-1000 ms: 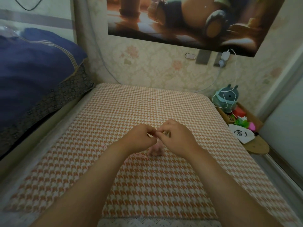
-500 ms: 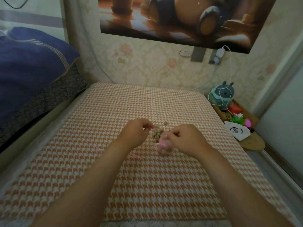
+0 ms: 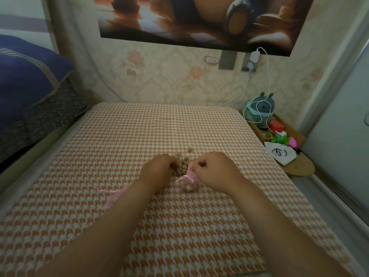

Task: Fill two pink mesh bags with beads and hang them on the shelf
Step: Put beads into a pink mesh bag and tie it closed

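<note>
Pink mesh bag (image 3: pixel 189 181) pinched at top by right fingers (image 3: pixel 201 163), left fingers (image 3: pixel 171 161) curled round beads (image 3: pixel 182 166) just beside

Bedroom at home — blue pillow (image 3: pixel 26 76), floral wallpaper (image 3: pixel 169 76), plush toy (image 3: pixel 259 110).

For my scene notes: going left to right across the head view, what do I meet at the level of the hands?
Flat pink mesh bag, left hand, pink mesh bag holding beads, right hand, white cloth pouch with a drawn face.

Dim, warm, flat indoor light, source unseen. Faint soft shadow under right hand (image 3: pixel 216 172). Soft focus overall; beads (image 3: pixel 182 166) smeared. Edges bowed.
</note>
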{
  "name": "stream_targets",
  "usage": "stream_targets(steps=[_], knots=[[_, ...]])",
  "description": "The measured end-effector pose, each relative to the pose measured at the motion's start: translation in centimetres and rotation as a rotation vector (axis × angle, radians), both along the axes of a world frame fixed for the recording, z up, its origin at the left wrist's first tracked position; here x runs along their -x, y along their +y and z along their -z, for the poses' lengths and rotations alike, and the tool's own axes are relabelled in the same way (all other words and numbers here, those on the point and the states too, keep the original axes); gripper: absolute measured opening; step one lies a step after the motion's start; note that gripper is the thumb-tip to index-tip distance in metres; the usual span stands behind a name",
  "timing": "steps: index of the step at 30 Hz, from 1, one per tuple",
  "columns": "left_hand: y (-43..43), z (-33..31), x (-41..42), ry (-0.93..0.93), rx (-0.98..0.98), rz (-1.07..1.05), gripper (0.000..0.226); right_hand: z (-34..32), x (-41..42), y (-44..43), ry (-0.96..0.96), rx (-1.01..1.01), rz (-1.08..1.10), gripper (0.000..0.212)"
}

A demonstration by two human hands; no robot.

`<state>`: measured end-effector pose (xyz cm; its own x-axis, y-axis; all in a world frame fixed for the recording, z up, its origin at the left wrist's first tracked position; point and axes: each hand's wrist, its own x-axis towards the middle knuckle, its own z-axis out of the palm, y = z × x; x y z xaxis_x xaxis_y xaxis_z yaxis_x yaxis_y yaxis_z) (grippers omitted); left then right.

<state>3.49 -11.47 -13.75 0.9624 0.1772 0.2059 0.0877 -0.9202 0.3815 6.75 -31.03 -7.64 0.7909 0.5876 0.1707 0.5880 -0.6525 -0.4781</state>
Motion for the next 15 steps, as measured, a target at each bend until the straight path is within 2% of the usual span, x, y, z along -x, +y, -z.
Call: stream_targets(steps=[3, 9, 15], knots=[[0.1, 0.0, -0.1, -0.004, 0.050, -0.012, 0.018, -0.3, 0.2, 0.1, 0.046, -0.014, 0.010, 0.035], [-1.0, -2.7, 0.5, -0.159, 0.399, 0.014, 0.010, -1.0, 0.7, -0.1, 0.112, -0.016, 0.016, 0.026], [-4.0, -6.3, 1.9, -0.129, 0.454, 0.176, 0.008, -1.2, 0.6, -0.5, 0.121, 0.024, 0.057, 0.018]])
